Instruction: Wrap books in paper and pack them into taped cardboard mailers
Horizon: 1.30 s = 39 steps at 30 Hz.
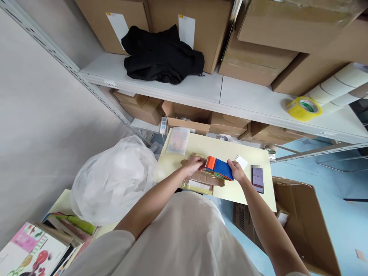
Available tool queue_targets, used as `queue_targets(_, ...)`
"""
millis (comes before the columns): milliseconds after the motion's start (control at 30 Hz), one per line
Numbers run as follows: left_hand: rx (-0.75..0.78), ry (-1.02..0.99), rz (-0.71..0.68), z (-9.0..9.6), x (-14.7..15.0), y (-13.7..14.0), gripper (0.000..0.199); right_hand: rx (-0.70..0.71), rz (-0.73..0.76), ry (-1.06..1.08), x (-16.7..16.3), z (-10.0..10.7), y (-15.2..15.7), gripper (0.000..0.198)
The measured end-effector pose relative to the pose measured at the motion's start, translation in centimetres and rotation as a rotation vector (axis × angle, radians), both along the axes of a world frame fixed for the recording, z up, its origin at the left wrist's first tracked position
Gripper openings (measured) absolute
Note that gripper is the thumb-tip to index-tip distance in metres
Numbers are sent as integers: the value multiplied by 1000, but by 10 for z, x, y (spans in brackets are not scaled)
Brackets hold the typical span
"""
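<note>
In my right hand is a blue and orange tape dispenser, gripped at its blue end. A roll of tape with a green core shows under its side. My left hand is closed, its fingertips right by the dispenser's orange front; what they pinch is too small to make out. Below both hands a small cardboard box lies at the near edge of the cream table. Clear tape runs along its sides, and a white label shows on it.
A phone and white cards lie right of the dispenser, a clear plastic sleeve at the left. A large white bag bulges on the left. An open carton stands at the right. The shelf crosses behind.
</note>
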State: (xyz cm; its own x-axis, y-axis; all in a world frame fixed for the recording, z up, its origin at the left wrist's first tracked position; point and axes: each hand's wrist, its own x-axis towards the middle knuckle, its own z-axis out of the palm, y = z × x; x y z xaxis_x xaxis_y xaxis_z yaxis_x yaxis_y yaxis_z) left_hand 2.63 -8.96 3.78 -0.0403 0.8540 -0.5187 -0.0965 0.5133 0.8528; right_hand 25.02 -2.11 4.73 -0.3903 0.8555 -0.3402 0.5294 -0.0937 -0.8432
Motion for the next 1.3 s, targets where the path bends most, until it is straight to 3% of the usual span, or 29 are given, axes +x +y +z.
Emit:
queue_targets(233, 74, 58, 54, 6, -22, -18, 19, 74, 79, -40, -6, 16, -5, 58)
queue_targets(500, 56, 143, 129, -8, -69, -52, 25, 235, 163, -176, -5, 26, -16, 56)
queue_targets(733, 96, 124, 126, -14, -57, -42, 32, 131, 16, -41, 4, 18, -12, 59)
queue_targets(867, 128, 41, 118, -2, -52, -36, 37, 49, -55, 75, 12, 20, -8, 61)
queue_targets(1133, 146, -27, 145, 25, -52, -25, 36, 14, -105, 157, 13, 43, 7, 61)
queue_targets(1300, 95, 1, 114, 13, -44, -25, 35, 40, -63, 121, 20, 33, 9, 61)
